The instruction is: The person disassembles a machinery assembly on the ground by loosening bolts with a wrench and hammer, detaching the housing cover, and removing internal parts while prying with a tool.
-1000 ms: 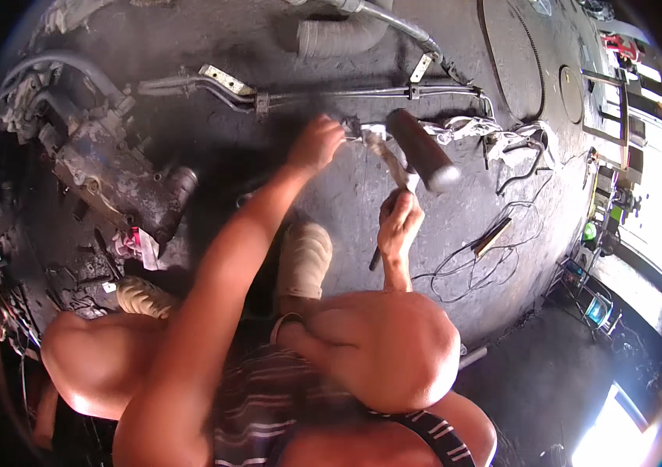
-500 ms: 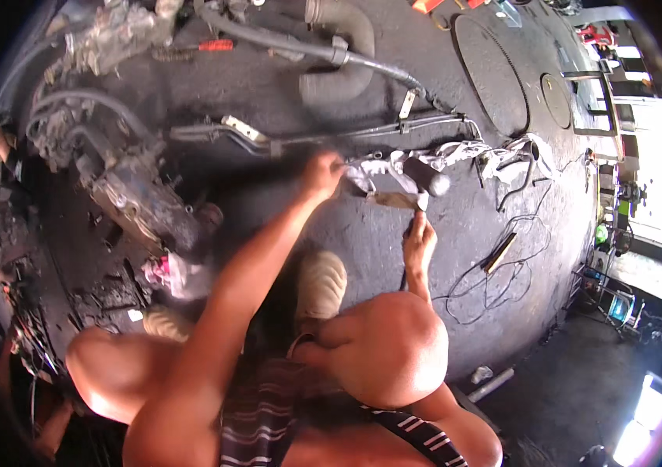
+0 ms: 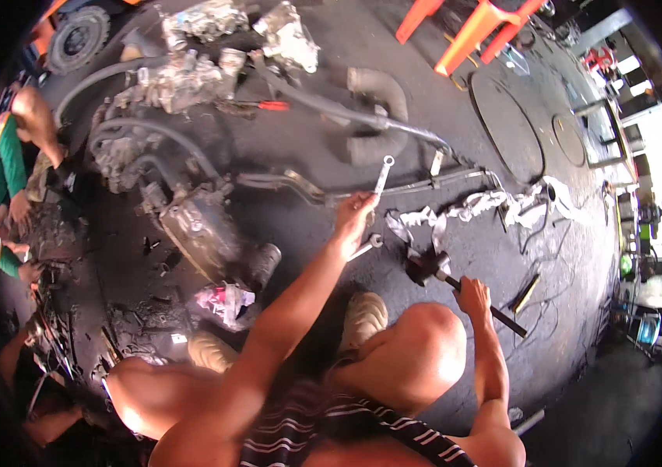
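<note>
My left hand (image 3: 356, 214) is closed on a silver wrench (image 3: 382, 177), its ring end pointing up. A second, open-ended wrench (image 3: 371, 244) shows just beside that hand and forearm; I cannot tell whether it is held or lying. My right hand (image 3: 472, 297) grips the dark handle of a hammer (image 3: 432, 266), whose thick dark head is low over the floor. Beyond the head, white cloth strips (image 3: 480, 204) trail to the right along a bent metal pipe (image 3: 416, 187). My knees and shoes are close below both hands.
Greasy engine parts (image 3: 194, 229), hoses and a pink-white rag (image 3: 224, 302) lie on the left. A co-worker in green (image 3: 0, 167) is at the far left. A curved duct (image 3: 385, 117), orange chair (image 3: 459, 47), large rings (image 3: 506, 124), metal frame (image 3: 611, 140) and cable surround the work.
My left hand has risen from the cloth strips with the wrench upright. My right hand has moved right and down, the hammer head dropping lower. The view takes in more to the left and top.
</note>
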Motion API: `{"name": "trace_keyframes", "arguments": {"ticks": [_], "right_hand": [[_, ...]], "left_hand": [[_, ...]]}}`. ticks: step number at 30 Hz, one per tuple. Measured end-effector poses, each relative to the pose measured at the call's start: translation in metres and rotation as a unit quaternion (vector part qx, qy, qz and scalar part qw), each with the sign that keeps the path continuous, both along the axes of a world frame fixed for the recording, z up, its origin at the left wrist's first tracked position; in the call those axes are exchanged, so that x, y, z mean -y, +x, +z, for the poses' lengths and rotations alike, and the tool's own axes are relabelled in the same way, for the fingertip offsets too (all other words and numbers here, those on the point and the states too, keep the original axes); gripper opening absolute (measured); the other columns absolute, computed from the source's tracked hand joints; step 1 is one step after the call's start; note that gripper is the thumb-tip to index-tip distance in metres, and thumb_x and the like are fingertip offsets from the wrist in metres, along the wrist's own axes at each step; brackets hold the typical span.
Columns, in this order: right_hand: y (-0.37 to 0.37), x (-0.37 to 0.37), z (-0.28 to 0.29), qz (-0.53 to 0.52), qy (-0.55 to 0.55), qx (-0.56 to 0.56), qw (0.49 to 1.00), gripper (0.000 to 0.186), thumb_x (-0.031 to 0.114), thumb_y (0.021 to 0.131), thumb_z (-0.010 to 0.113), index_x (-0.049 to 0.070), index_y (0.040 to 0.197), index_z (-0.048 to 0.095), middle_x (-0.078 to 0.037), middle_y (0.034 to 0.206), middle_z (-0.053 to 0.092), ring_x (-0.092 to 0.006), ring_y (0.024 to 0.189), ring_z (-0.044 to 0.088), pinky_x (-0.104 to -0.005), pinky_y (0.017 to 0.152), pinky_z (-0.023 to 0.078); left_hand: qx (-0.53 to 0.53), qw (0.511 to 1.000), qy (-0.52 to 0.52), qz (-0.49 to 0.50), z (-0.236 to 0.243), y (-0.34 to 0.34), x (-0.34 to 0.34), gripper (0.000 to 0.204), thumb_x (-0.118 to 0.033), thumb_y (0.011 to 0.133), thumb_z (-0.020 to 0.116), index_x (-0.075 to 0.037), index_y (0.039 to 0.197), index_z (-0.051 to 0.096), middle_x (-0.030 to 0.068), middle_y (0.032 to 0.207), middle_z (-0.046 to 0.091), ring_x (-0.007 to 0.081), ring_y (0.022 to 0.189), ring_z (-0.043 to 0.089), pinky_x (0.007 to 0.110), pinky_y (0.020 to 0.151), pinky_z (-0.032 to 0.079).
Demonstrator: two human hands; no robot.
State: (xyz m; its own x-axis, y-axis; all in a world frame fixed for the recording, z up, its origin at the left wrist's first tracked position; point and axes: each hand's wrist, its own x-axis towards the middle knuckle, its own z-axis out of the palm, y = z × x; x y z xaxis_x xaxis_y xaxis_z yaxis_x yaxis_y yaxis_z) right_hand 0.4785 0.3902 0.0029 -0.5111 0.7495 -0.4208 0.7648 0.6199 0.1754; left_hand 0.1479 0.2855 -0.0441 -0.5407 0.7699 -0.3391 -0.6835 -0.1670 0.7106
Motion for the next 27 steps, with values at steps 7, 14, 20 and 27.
{"name": "trace_keyframes", "arguments": {"ticks": [7, 14, 20, 27], "right_hand": [[-0.050, -0.030, 0.009, 0.126, -0.076, 0.086, 0.985, 0.024, 0.027, 0.080, 0.063, 0.005, 0.084, 0.074, -0.020, 0.089, 0.071, -0.0350, 0.087, 0.070, -0.0483, 0.074, 0.055], [-0.151, -0.024, 0.008, 0.368, -0.088, 0.106, 0.919, 0.034, 0.037, 0.083, 0.061, 0.010, 0.098, 0.074, -0.018, 0.105, 0.071, -0.0352, 0.100, 0.068, -0.0492, 0.084, 0.054], [-0.201, 0.021, 0.017, 0.476, -0.088, 0.169, 0.858, 0.036, 0.042, 0.078, 0.067, 0.009, 0.094, 0.073, -0.016, 0.098, 0.072, -0.0341, 0.093, 0.070, -0.0549, 0.080, 0.052], [-0.224, 0.044, 0.041, 0.398, -0.116, 0.145, 0.898, 0.050, 0.054, 0.079, 0.069, 0.007, 0.098, 0.070, -0.018, 0.092, 0.071, -0.0375, 0.088, 0.069, -0.0484, 0.078, 0.054]], "left_hand": [[-0.055, 0.998, 0.038, -0.017, 0.058, -0.074, 0.031, 0.016, -0.020, 0.088, 0.074, -0.006, 0.090, 0.065, 0.0013, 0.078, 0.062, 0.0077, 0.065, 0.055, 0.022, 0.054, 0.043], [-0.501, 0.846, -0.164, -0.074, 0.170, -0.169, 0.123, 0.014, -0.020, 0.096, 0.059, -0.007, 0.097, 0.060, 0.0085, 0.083, 0.068, 0.0188, 0.071, 0.066, 0.035, 0.065, 0.054], [-0.347, 0.937, -0.046, 0.018, 0.173, -0.240, 0.284, 0.026, -0.031, 0.097, 0.059, -0.009, 0.110, 0.057, 0.0043, 0.082, 0.066, 0.0146, 0.070, 0.064, 0.028, 0.057, 0.053], [-0.272, 0.909, 0.061, 0.311, 0.203, -0.253, 0.328, 0.008, -0.015, 0.101, 0.052, -0.008, 0.102, 0.056, 0.0040, 0.090, 0.061, 0.0098, 0.077, 0.057, 0.024, 0.063, 0.046]]}}
